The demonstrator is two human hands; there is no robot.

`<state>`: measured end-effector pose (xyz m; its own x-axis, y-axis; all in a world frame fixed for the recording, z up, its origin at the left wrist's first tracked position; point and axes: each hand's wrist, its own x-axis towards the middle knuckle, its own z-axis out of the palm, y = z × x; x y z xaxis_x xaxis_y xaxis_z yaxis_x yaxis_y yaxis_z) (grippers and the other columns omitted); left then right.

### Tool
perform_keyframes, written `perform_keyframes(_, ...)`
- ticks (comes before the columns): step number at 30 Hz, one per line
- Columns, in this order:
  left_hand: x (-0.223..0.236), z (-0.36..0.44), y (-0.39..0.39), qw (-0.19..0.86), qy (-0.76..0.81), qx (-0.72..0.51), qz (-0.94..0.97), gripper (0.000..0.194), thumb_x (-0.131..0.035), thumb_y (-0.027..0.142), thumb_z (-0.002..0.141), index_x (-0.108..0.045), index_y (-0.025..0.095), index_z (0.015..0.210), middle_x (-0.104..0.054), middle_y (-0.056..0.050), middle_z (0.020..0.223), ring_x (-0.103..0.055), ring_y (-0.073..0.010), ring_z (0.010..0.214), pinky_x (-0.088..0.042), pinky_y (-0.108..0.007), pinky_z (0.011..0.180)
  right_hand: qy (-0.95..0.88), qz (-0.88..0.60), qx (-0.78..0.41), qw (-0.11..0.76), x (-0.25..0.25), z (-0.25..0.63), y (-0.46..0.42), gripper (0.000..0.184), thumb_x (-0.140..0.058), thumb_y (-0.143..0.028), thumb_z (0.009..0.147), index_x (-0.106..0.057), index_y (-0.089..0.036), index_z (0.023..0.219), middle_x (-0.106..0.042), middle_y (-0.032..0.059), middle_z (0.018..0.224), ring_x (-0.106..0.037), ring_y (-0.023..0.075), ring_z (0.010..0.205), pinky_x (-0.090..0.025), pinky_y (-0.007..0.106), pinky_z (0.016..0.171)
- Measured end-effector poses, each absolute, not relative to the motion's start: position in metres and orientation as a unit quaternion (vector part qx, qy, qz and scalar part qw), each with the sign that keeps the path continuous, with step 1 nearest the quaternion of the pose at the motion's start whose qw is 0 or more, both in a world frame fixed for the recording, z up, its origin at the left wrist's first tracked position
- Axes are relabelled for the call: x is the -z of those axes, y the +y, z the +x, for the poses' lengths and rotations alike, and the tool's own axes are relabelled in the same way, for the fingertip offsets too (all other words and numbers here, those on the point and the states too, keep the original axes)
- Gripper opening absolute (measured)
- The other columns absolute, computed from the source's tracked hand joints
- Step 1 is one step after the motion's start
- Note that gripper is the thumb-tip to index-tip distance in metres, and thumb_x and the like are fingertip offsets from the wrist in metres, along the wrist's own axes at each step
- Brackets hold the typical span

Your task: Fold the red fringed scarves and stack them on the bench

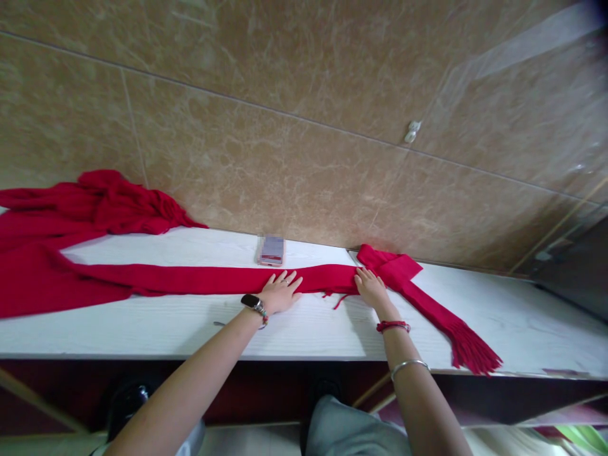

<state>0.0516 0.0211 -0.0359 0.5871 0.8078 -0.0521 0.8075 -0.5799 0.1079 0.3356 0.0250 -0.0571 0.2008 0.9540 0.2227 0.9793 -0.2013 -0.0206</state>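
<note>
A long red scarf [190,280] lies folded into a narrow strip along the white tabletop. My left hand [279,292] rests flat on the strip near its middle, fingers spread. Farther right, my right hand [372,289] lies on the same strip with its fingers stretched out. Beside it, a folded red scarf [403,273] angles down to a fringed end at the front edge; whether it joins the strip is hidden at my right hand. A few loose red threads hang from the strip between my hands.
Bunched red fabric [109,206] is heaped at the left against the brown marbled wall [294,164]. A phone [272,251] lies behind the strip on the white tabletop [304,329]. A small white fixture [412,132] is on the wall. Open shelving shows under the table's front edge.
</note>
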Motion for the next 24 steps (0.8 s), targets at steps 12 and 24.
perform_keyframes(12, 0.027, 0.045, 0.019, 0.119, 0.468, 0.025, 0.875, 0.060, -0.027, 0.050, 0.090, -0.021, 0.021, 0.142, -0.008, -0.007, 0.149, -0.006, -0.0277, 0.136, -0.011, -0.050, 0.106, -0.619, -0.748, 0.173, 0.162, 0.027, 0.318, 0.027, 0.044, -0.027, -0.026, 0.090, -0.048, -0.003, 0.122, -0.047, 0.0216, 0.128, -0.040, 0.0267, 0.121, -0.034, 0.039, 0.096)
perform_keyframes(24, 0.027, -0.035, 0.022, 0.121, 0.512, 0.059, 0.848, 0.071, -0.024, 0.064, 0.085, -0.018, 0.023, 0.143, -0.004, -0.006, 0.149, -0.001, -0.0263, 0.136, -0.010, -0.046, 0.107, -0.857, -0.494, 0.038, 0.141, 0.026, 0.142, 0.030, 0.030, -0.036, -0.027, 0.092, -0.059, -0.014, 0.107, -0.063, 0.0121, 0.109, -0.056, 0.0183, 0.105, -0.041, 0.027, 0.088)
